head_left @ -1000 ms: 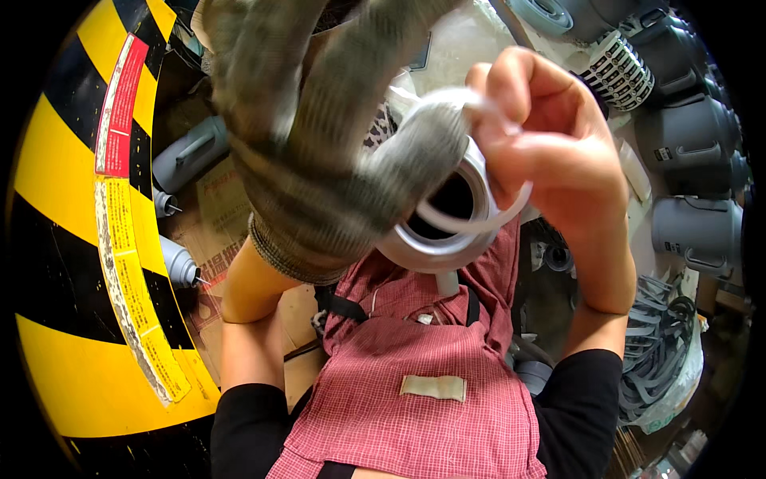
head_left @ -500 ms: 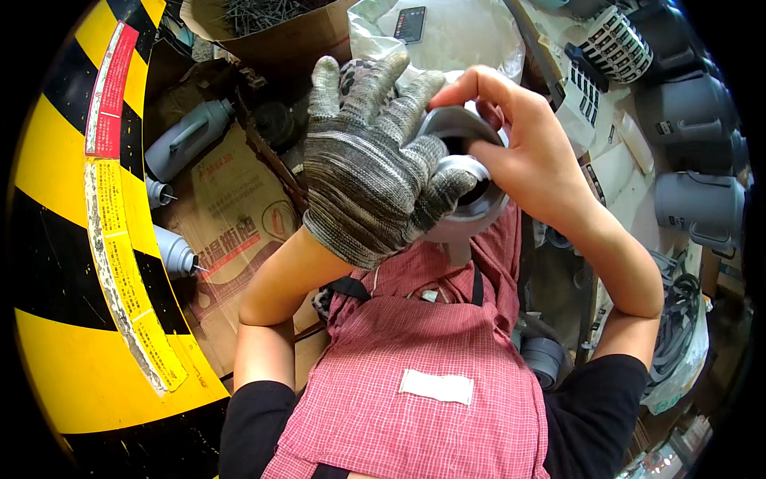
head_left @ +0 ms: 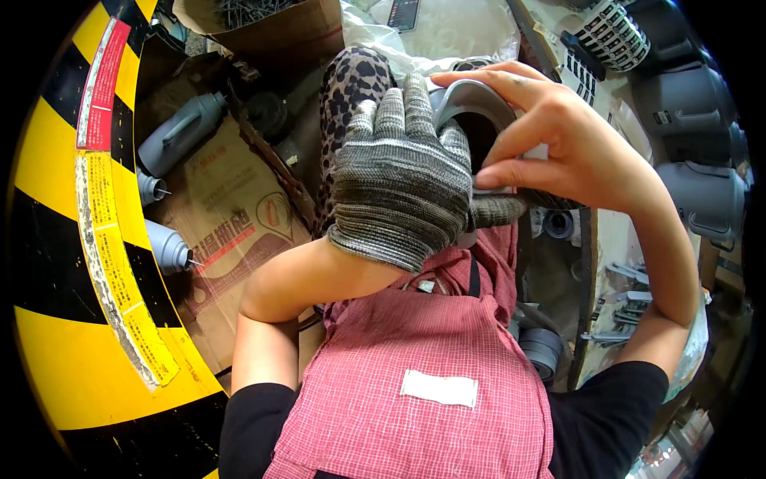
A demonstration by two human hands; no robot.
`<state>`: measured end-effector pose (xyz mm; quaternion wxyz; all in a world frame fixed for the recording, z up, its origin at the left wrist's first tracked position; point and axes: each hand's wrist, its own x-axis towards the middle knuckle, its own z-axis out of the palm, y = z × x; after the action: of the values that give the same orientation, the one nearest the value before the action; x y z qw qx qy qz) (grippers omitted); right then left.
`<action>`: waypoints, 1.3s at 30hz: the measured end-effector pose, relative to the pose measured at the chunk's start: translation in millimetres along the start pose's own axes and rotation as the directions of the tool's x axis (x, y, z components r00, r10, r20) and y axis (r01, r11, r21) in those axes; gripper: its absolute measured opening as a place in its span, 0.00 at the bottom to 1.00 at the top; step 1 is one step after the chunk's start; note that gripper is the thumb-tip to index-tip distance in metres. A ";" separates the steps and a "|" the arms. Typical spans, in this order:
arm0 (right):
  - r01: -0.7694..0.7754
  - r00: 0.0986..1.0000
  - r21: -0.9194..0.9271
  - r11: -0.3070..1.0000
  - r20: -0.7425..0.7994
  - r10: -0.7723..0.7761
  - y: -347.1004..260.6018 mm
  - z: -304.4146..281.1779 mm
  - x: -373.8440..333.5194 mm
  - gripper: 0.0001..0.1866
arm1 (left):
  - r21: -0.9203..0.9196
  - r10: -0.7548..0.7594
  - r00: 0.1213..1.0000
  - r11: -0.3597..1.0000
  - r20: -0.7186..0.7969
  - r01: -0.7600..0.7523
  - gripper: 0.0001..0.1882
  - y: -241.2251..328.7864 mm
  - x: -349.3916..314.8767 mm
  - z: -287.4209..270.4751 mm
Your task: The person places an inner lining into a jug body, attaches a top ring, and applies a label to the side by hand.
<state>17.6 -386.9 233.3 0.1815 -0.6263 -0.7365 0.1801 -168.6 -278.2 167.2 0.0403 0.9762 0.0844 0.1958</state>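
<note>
Between my hands is a grey plastic jug-like shell [head_left: 476,89], its wide dark mouth facing up toward me. My left hand [head_left: 403,188], in a striped grey knit glove, lies along its left side. The gloved thumb reaches round the near side of the mouth, and the palm is hidden. Bare, my right hand [head_left: 558,132] pinches the right part of the rim, its fingers across the far edge and its thumb at the near edge. The lower part of the shell is out of sight behind the glove and the red checked apron [head_left: 415,343].
Grey jugs [head_left: 187,132] lie in a cardboard box [head_left: 239,203] on the left, beside a yellow-and-black striped panel [head_left: 56,255]. More grey jugs [head_left: 694,195] line the right-hand bench. Ahead are a clear plastic bag [head_left: 471,36], a phone [head_left: 404,13] and a carton of metal rods [head_left: 291,40].
The shell has shifted slightly up and right, its mouth showing wider. My left fingers have drawn closer together; my right thumb has come out of the mouth to the near rim.
</note>
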 end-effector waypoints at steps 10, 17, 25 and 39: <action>0.004 0.993 0.168 0.986 -0.116 0.016 3.8 20.0 -14.1 0.12 | -0.557 0.057 0.998 0.829 -0.001 -0.048 0.25 -7.1 6.3 10.1; 0.186 0.872 0.255 0.949 -0.489 -0.040 6.6 74.1 -45.7 0.10 | -0.707 0.019 0.999 0.706 -0.033 -0.037 0.30 5.2 -1.6 12.7; -0.503 0.492 -0.080 0.860 -0.845 0.209 29.1 110.1 -159.4 0.10 | -0.716 -0.058 0.986 0.695 -0.158 -0.074 0.17 -19.8 -14.4 -0.2; -0.652 -0.102 0.560 0.511 -0.733 0.673 124.5 161.7 -279.9 0.21 | -0.819 -0.284 0.817 0.148 0.501 0.554 0.28 -153.8 129.5 160.8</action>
<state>86.5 -650.8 19.7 0.4463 -0.8816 -0.0816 -0.1297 -11.2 -111.0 50.6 0.6701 0.7062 0.2162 0.0736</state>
